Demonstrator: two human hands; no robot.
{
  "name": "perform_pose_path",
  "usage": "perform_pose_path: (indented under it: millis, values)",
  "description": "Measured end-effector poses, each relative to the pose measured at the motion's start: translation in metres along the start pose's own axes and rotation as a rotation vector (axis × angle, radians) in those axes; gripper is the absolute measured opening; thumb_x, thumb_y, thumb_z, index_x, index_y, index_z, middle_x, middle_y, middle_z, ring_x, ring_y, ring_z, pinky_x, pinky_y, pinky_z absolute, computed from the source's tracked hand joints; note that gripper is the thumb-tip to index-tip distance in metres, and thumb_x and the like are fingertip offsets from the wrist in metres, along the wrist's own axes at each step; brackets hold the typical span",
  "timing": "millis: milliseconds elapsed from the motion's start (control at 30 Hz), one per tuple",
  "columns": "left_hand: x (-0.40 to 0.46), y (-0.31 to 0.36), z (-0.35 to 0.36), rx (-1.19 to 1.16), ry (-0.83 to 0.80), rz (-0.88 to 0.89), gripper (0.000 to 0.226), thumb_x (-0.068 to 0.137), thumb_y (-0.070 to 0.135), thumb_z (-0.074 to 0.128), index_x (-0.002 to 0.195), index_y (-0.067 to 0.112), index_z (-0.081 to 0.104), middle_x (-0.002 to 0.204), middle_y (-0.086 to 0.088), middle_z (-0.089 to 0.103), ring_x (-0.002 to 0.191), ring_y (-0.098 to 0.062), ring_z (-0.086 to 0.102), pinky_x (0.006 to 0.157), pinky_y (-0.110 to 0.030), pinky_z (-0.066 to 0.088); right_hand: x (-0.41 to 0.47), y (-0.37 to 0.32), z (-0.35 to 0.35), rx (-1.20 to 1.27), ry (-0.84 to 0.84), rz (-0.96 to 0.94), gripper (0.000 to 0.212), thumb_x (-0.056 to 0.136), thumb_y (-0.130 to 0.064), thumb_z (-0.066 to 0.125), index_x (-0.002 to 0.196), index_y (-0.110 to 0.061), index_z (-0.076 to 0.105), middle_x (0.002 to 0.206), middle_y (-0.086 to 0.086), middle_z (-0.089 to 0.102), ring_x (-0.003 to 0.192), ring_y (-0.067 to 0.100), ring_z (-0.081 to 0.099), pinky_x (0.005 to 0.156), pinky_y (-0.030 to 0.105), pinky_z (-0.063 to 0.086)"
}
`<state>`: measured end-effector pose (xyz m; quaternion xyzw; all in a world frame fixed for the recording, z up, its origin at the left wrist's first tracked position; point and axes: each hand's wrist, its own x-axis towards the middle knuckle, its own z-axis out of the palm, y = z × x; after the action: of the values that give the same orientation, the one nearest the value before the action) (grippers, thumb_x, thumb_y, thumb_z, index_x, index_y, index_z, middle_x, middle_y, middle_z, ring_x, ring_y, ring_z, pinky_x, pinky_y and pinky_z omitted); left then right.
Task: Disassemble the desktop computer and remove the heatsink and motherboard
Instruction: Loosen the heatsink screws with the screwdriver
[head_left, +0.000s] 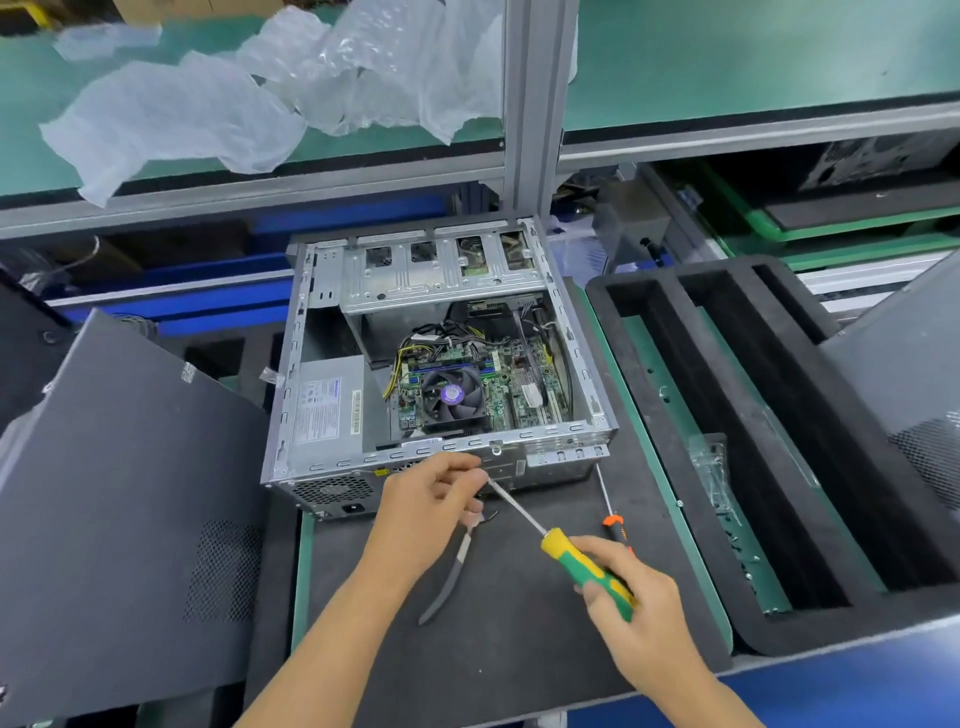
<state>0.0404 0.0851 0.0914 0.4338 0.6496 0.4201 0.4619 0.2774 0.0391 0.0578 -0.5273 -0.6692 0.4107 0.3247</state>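
This is an electronics workshop, an assembly or teardown line by the look of it. A green anti-static mat covers the upper shelf, carried on an aluminium frame post, with crumpled bubble wrap dumped across it. Down on the work surface lies a dark mat with green edging, and on it sits an opened desktop computer, its side off and its boards showing. A black foam tray with long slots sits just to the right, and a dark case panel leans at the left. Hand tools lie about: pliers, a second screwdriver. More computer cases sit behind at right.
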Motion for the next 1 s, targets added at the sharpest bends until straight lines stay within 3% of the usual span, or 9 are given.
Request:
perform_pose_path:
  millis: [133,233,367,433,567,733,867,1000]
  values:
    - [0.009,0.020,-0.004,-0.089,-0.087,0.036,0.012,0.092,0.007,0.063,0.093,0.014,0.073,0.069,-0.010,0.072,0.059,-0.023,0.069,0.061,-0.028,0.057,0.025,-0.027,-0.018,-0.012,0.009,-0.132,0.042,0.078,-0.006,0.061,0.110,-0.031,0.069,0.093,-0.014,0.070,0.077,0.011,0.067,0.067,0.022,0.050]
    - [0.020,0.036,-0.013,-0.184,-0.082,0.075,0.014,0.092,0.002,0.062,0.092,0.010,0.073,0.070,-0.014,0.072,0.061,-0.024,0.070,0.062,-0.024,0.056,0.050,-0.043,-0.032,-0.003,0.042,-0.167,0.038,0.077,-0.005,0.061,0.107,-0.026,0.070,0.089,-0.019,0.068,0.073,0.001,0.063,0.067,0.012,0.044]
    - [0.043,0.055,-0.027,-0.252,-0.062,0.076,0.013,0.089,-0.002,0.063,0.096,0.004,0.072,0.075,-0.016,0.073,0.066,-0.023,0.072,0.065,-0.021,0.056,0.092,-0.067,-0.056,0.246,0.087,-0.104,0.030,0.082,-0.011,0.073,0.103,-0.031,0.067,0.092,-0.002,0.068,0.071,0.015,0.069,0.068,0.018,0.052]
    - [0.058,0.062,-0.032,-0.259,-0.052,0.070,0.013,0.089,-0.001,0.064,0.095,0.005,0.073,0.076,-0.016,0.074,0.068,-0.023,0.072,0.066,-0.021,0.056,0.117,-0.082,-0.068,0.351,0.123,-0.106,0.021,0.081,-0.026,0.075,0.101,-0.027,0.067,0.090,0.006,0.070,0.070,0.021,0.071,0.064,0.022,0.054]
    - [0.088,0.070,-0.035,-0.215,-0.056,0.105,0.015,0.088,-0.001,0.066,0.090,0.011,0.074,0.077,-0.015,0.074,0.070,-0.025,0.072,0.068,-0.027,0.059,0.169,-0.109,-0.078,0.507,0.116,-0.101,0.033,0.075,-0.038,0.078,0.102,-0.023,0.066,0.087,0.006,0.069,0.073,0.023,0.069,0.063,0.023,0.053]
    - [0.121,0.063,-0.028,-0.006,-0.105,0.099,0.021,0.085,-0.002,0.070,0.081,0.019,0.072,0.069,-0.011,0.072,0.061,-0.020,0.068,0.067,-0.040,0.061,0.219,-0.126,-0.068,0.263,0.115,-0.195,0.019,0.089,-0.030,0.067,0.104,-0.022,0.060,0.084,-0.002,0.068,0.068,0.017,0.070,0.060,0.023,0.054]
    - [0.146,0.052,-0.019,0.302,-0.151,0.132,0.021,0.087,0.007,0.070,0.080,0.026,0.067,0.070,0.000,0.070,0.061,-0.008,0.065,0.065,-0.026,0.057,0.247,-0.122,-0.051,-0.074,0.114,-0.250,0.021,0.089,-0.039,0.062,0.103,-0.025,0.055,0.073,-0.004,0.064,0.066,0.010,0.066,0.061,0.026,0.052]
    - [0.173,0.048,-0.005,0.677,-0.251,0.205,0.008,0.091,0.018,0.065,0.088,0.025,0.063,0.086,0.007,0.066,0.081,-0.014,0.060,0.079,-0.030,0.049,0.269,-0.114,-0.037,-0.239,0.026,-0.325,0.020,0.089,-0.038,0.063,0.100,-0.025,0.053,0.066,-0.011,0.055,0.061,0.002,0.054,0.054,0.009,0.038]
